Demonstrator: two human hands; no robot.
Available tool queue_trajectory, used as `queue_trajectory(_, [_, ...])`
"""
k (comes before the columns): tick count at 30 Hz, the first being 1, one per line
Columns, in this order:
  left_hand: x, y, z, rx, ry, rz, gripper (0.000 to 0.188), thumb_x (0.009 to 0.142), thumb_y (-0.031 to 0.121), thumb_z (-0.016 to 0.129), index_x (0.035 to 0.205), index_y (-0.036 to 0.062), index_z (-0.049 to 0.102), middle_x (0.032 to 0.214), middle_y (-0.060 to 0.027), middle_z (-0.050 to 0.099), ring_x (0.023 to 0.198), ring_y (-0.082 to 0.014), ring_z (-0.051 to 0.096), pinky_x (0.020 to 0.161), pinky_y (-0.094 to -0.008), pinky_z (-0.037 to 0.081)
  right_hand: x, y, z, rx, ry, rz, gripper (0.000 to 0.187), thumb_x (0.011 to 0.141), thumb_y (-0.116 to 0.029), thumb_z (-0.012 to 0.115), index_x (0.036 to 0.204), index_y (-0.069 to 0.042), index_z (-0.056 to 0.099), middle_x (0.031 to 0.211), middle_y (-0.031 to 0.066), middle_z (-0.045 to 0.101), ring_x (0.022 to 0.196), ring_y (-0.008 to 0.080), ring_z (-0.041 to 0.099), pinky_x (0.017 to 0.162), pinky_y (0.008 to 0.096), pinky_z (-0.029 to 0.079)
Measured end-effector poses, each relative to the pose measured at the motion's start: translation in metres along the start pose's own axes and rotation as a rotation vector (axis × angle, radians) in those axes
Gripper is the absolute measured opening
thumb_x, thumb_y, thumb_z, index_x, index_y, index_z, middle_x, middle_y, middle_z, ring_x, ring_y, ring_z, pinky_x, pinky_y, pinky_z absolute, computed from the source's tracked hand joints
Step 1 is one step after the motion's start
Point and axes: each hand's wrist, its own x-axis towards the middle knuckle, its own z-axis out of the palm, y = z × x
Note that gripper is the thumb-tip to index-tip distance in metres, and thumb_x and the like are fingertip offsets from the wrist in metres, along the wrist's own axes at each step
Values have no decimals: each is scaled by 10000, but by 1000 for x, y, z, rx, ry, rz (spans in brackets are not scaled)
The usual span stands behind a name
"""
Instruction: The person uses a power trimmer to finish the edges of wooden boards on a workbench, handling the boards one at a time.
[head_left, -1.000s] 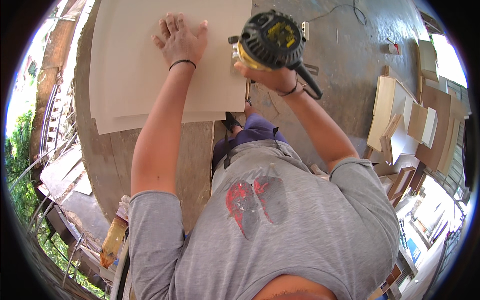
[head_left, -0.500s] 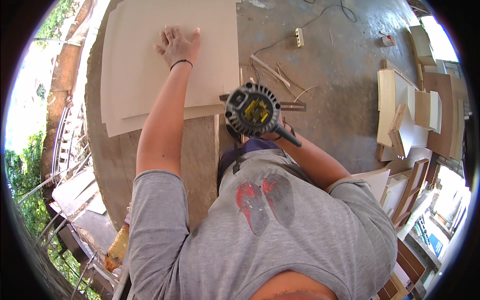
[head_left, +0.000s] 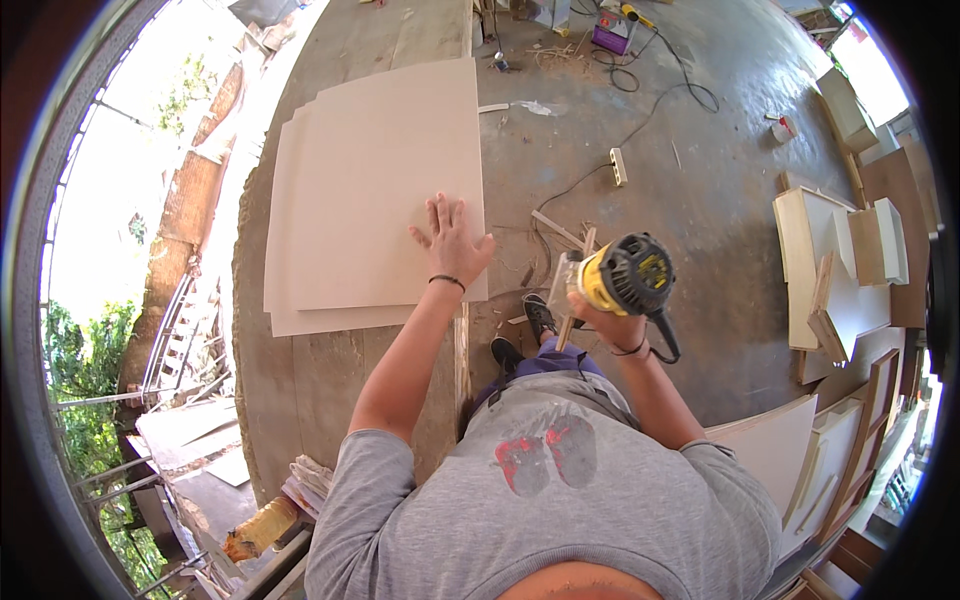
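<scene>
My left hand (head_left: 455, 247) lies flat with its fingers spread on the top one of several stacked pale boards (head_left: 360, 180), near their right edge. In my right hand (head_left: 608, 318) is a yellow and black trim router (head_left: 632, 275), gripped around its body and tilted, with its base turned toward the boards. The router is apart from the stack, over the floor to its right. A black cord comes off its motor end beside my wrist. The cutting bit is hidden from this view.
The stack lies on a wooden worktable (head_left: 330, 385). A power strip (head_left: 618, 168) with its cable (head_left: 575, 185) and wood offcuts (head_left: 560, 228) lie on the floor. Cabinet pieces (head_left: 815, 260) stand at the right; a purple box (head_left: 612, 35) sits far off.
My right hand has moved the router rightward, away from the boards' edge, and tilted it. My left hand has shifted toward the boards' right edge. The view has also shifted.
</scene>
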Motion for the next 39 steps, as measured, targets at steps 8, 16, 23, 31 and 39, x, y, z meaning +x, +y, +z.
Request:
queue_trajectory(8, [-37, -38, -12, -108, 1, 85, 682, 708, 309, 640, 1327, 64, 492, 1502, -171, 299, 1429, -314, 198, 1107, -613, 53, 19, 9, -35, 180, 283, 166, 335, 680, -92, 796, 972, -34, 642, 900, 15, 659, 788, 107, 617, 743, 267, 517])
queue_trajectory(16, [-59, -65, -17, -110, 186, -40, 753, 680, 513, 736, 1263, 81, 533, 1470, -143, 353, 1401, -341, 238, 1107, -607, 105, 43, 41, -40, 251, 327, 195, 478, 664, -34, 788, 1093, -4, 579, 1000, 47, 631, 876, 133, 618, 782, 271, 516])
queue_trajectory(23, [-50, -23, -26, 95, 26, -345, 866, 711, 585, 661, 1401, 138, 388, 1543, -110, 193, 1453, -298, 73, 1076, -681, 13, 65, 46, -30, 401, 351, 172, 514, 660, 4, 776, 1122, 16, 551, 1036, 78, 620, 905, 153, 619, 810, 288, 517])
queue_trajectory(31, [-35, 13, 2, 26, 53, -422, 818, 764, 457, 655, 1432, 131, 315, 1558, -136, 111, 1451, -332, 41, 1052, -712, -9, 72, 62, -34, 354, 271, 228, 519, 661, -11, 787, 1119, 18, 546, 1030, 83, 619, 901, 157, 621, 797, 289, 516])
queue_trajectory(39, [82, 51, -4, 190, -78, -191, 866, 745, 326, 689, 1469, 131, 256, 1570, -162, 35, 1441, -401, -19, 1019, -754, 19, 76, 60, -47, 355, 317, 243, 540, 640, -34, 806, 1111, 13, 545, 1013, 74, 615, 888, 170, 614, 813, 304, 511])
